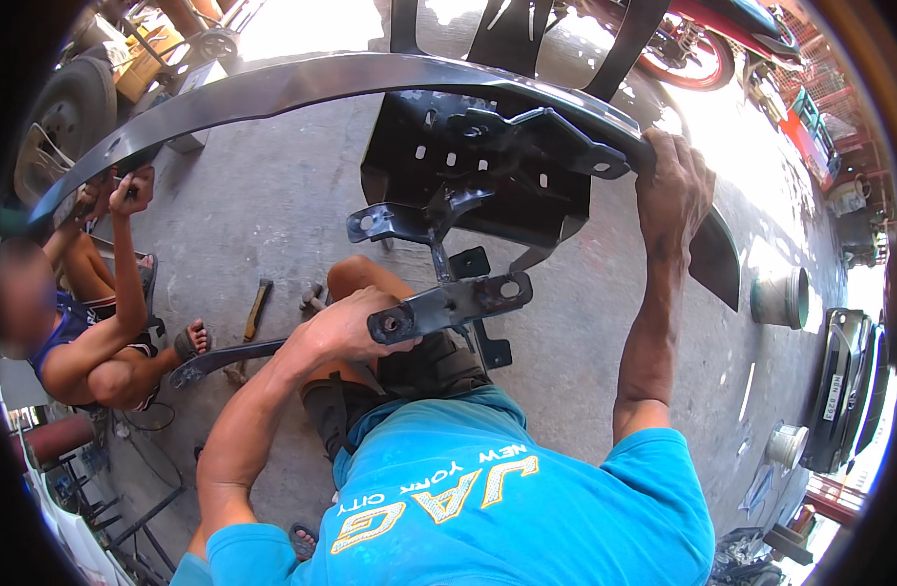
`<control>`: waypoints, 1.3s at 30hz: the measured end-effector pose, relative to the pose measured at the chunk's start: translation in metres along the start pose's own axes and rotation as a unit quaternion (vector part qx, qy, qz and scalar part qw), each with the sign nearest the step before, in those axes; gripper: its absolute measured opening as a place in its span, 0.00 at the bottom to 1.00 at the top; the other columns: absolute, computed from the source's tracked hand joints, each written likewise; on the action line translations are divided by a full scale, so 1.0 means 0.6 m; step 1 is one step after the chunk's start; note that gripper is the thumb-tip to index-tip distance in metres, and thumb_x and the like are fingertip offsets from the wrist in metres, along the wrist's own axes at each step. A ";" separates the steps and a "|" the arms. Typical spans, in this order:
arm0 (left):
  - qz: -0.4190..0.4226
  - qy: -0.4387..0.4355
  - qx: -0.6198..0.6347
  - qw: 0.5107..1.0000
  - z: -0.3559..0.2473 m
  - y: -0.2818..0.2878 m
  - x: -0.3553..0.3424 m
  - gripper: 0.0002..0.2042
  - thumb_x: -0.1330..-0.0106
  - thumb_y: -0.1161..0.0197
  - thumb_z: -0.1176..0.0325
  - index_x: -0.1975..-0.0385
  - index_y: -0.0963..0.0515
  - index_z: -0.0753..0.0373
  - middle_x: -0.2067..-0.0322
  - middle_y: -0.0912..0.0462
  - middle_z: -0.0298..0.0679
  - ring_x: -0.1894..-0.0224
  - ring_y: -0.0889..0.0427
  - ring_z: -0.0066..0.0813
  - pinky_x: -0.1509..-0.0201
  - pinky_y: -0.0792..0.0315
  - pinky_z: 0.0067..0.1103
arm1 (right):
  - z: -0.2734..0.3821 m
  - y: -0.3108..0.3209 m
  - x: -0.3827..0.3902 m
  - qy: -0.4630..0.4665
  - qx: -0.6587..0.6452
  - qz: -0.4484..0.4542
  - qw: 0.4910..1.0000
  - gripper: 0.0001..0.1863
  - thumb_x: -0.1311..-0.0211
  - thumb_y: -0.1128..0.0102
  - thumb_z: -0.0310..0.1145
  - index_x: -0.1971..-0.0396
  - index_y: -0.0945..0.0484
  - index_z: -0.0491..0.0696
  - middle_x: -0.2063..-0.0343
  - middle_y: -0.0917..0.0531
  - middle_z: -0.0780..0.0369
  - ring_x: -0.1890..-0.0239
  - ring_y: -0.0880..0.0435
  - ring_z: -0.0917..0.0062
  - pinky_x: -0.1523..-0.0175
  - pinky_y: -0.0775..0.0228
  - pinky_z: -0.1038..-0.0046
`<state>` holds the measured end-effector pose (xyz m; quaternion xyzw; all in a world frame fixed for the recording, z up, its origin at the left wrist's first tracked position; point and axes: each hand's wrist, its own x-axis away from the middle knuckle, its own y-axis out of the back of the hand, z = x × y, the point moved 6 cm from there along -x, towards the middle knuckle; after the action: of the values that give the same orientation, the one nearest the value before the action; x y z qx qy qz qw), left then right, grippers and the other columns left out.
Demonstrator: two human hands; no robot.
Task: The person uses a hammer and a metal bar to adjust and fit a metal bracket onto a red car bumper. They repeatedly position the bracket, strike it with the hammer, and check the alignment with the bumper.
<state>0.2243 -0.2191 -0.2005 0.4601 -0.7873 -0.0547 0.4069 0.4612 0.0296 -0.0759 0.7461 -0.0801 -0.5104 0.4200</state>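
Observation:
My left hand (355,327) grips a black steel bracket (463,301) with bolt holes, held above my lap. My right hand (675,186) is closed on the long curved black bar (321,80), near its right end. Beside and beneath that bar is a slotted black plate assembly (565,200), with branching brackets reaching toward me. At the left, a crouching co-worker (126,317) holds the other end of the bar with both hands.
A yellow-handled hammer (258,308) and a dark flat metal bar (214,361) lie on the concrete floor (224,205). Buckets (780,295) and a car bumper (837,381) are on the right. A red motorcycle (697,54) stands at the back; a large tire (72,117) is at upper left.

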 end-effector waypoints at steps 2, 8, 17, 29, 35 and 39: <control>-0.018 -0.043 -0.036 0.998 -0.008 -0.012 0.013 0.10 0.35 0.38 0.64 0.62 0.19 0.64 0.70 0.15 0.51 0.68 0.15 0.53 0.59 0.20 0.37 | 0.005 0.004 -0.004 0.004 -0.003 -0.004 1.000 0.15 0.44 0.31 0.25 0.55 0.16 0.53 0.57 0.13 0.64 0.50 0.16 0.68 0.43 0.31 0.61; -0.091 -0.037 -0.114 0.989 -0.050 -0.033 0.051 0.17 0.36 0.35 0.57 0.57 0.18 0.64 0.70 0.16 0.54 0.62 0.14 0.54 0.56 0.20 0.40 | 0.004 0.004 -0.016 0.008 -0.008 -0.019 1.000 0.12 0.42 0.33 0.28 0.58 0.17 0.53 0.60 0.14 0.65 0.53 0.16 0.68 0.44 0.32 0.61; -0.122 0.037 -0.220 0.967 -0.067 -0.002 0.025 0.16 0.37 0.35 0.56 0.63 0.18 0.65 0.74 0.15 0.53 0.66 0.13 0.54 0.59 0.19 0.42 | 0.000 -0.002 -0.007 0.017 -0.023 -0.039 0.999 0.11 0.42 0.33 0.30 0.58 0.17 0.54 0.60 0.13 0.66 0.54 0.16 0.68 0.46 0.32 0.61; -0.152 -0.010 -0.301 0.941 -0.073 0.066 -0.012 0.14 0.40 0.33 0.59 0.58 0.15 0.57 0.73 0.13 0.49 0.66 0.12 0.51 0.59 0.19 0.40 | 0.005 0.005 -0.008 0.010 -0.023 -0.039 0.999 0.09 0.41 0.33 0.30 0.60 0.18 0.54 0.64 0.14 0.66 0.55 0.16 0.69 0.44 0.33 0.61; -0.150 -0.007 -0.305 0.940 -0.092 0.085 -0.022 0.13 0.39 0.33 0.60 0.58 0.15 0.57 0.74 0.14 0.49 0.67 0.13 0.52 0.60 0.19 0.40 | 0.004 0.006 -0.007 0.004 -0.024 -0.030 0.999 0.09 0.40 0.32 0.31 0.60 0.18 0.54 0.65 0.14 0.66 0.56 0.17 0.69 0.44 0.33 0.61; -0.142 0.005 -0.302 0.943 -0.109 0.091 -0.022 0.13 0.39 0.33 0.61 0.58 0.15 0.57 0.73 0.13 0.50 0.67 0.13 0.51 0.60 0.19 0.40 | 0.004 0.006 -0.006 0.007 -0.026 -0.039 0.999 0.09 0.41 0.30 0.31 0.61 0.17 0.54 0.65 0.14 0.67 0.57 0.17 0.70 0.44 0.33 0.61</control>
<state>0.2354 -0.1589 -0.1397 0.4224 -0.6585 -0.3450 0.5185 0.4586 0.0278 -0.0712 0.7413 -0.0349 -0.5230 0.4191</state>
